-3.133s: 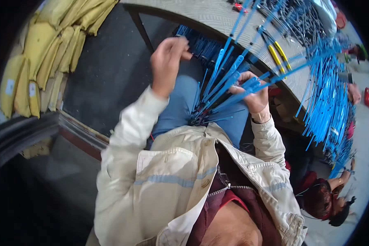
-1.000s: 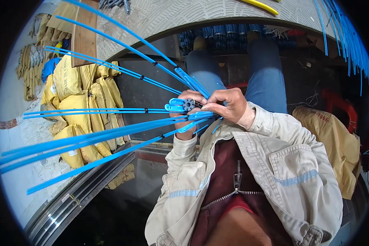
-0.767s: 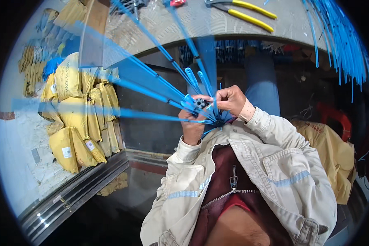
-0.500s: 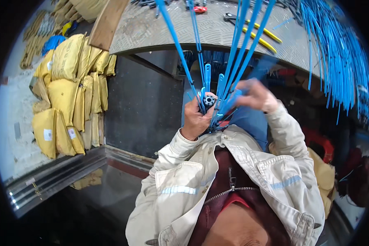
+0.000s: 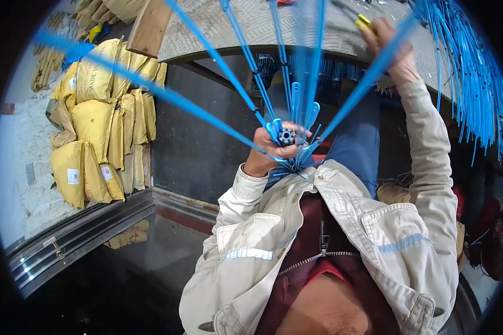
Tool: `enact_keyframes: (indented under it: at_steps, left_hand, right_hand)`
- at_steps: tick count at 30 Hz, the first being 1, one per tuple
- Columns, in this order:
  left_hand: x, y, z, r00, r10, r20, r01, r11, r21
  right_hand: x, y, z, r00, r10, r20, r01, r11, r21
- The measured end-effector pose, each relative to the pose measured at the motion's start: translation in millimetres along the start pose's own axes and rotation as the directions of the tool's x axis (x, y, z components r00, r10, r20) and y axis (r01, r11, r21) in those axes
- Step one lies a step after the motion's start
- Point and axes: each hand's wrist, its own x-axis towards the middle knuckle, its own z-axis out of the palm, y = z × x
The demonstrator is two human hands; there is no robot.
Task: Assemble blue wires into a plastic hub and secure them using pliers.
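My left hand point(image 5: 265, 149) is closed around the middle of an umbrella frame, just above my lap. Its black toothed hub point(image 5: 286, 137) shows at the top of my grip. Long blue ribs point(image 5: 209, 50) fan out from there, some smeared by motion, and shorter blue struts point(image 5: 295, 97) stand up among them. Over the table's edge, my right hand point(image 5: 394, 50) is closed on a pair of pliers with yellow handles point(image 5: 363, 21). Most of the pliers is hidden by the fingers or blurred. One blue rib passes across the right hand.
A grey patterned table point(image 5: 206, 36) curves across the front, with a wooden board point(image 5: 146, 30) at its left end. Many blue ribs point(image 5: 469, 84) hang off its right side. Yellow sacks point(image 5: 98, 125) are stacked at the left wall. More blue parts point(image 5: 338, 70) lie beneath the table.
My right hand has moved from beside the frame up to the table and taken hold of the pliers. The blue ribs have spread wider, to the left and right. The left hand keeps its hold.
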Motion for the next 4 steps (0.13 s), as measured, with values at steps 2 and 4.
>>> enact_keyframes:
  at_steps: [2,4]
  left_hand:
    - [0.9,-2.9,-11.2,0.995,-0.057,0.076,0.067,0.99,-0.126]
    - [4.5,-3.9,-25.2,0.961,-0.11,0.253,0.2,0.909,-0.366]
  right_hand:
    - [-20.2,-12.3,-24.0,0.99,0.027,0.135,-0.101,0.805,0.584]
    - [-38.8,-21.2,-39.1,0.978,0.024,0.206,-0.183,0.568,0.802]
